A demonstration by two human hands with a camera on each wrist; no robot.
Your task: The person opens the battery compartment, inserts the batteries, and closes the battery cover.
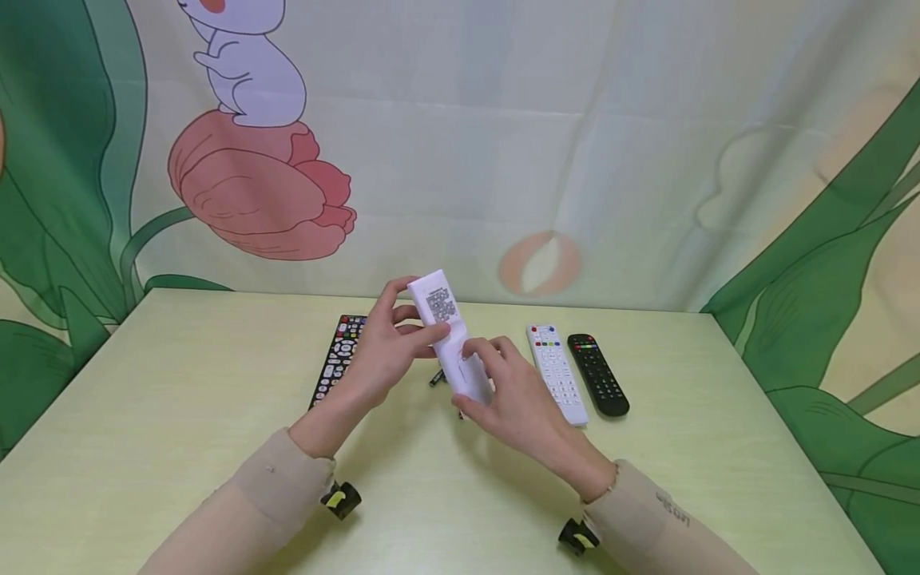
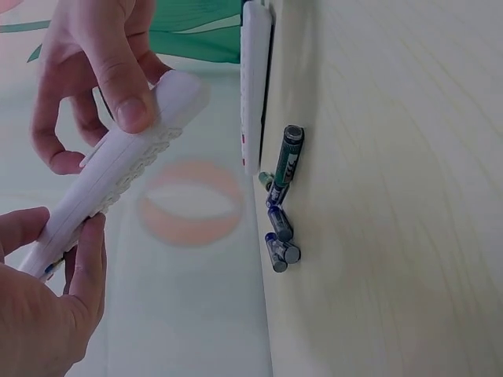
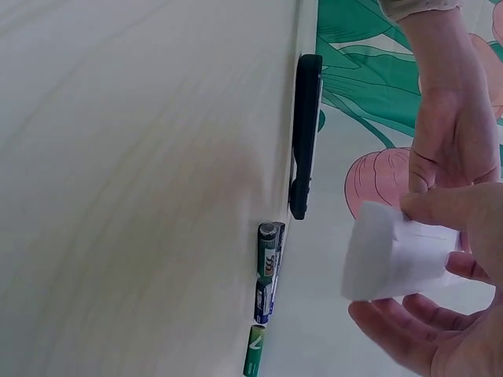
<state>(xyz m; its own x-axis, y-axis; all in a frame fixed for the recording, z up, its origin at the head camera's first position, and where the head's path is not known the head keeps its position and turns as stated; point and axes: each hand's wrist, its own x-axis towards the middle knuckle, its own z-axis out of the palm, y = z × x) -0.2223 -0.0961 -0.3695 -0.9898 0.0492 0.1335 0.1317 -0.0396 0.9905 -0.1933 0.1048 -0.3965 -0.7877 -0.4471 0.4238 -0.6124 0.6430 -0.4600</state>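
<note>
1. White remote (image 1: 451,351) held up above the table (image 1: 216,375); my left hand (image 1: 388,343) pinches the upper end, my right hand (image 1: 513,391) grips the lower.
2. Back cover (image 1: 469,379) looks on; can't see inside the battery compartment.
3. Long axis slopes upper left to lower right in head view; printed label (image 1: 441,303) faces that camera, keys face away.
4. Loose batteries (image 2: 280,223) lie on the table.

Head view: batteries (image 1: 437,378) mostly behind white remote (image 1: 450,351)
</note>
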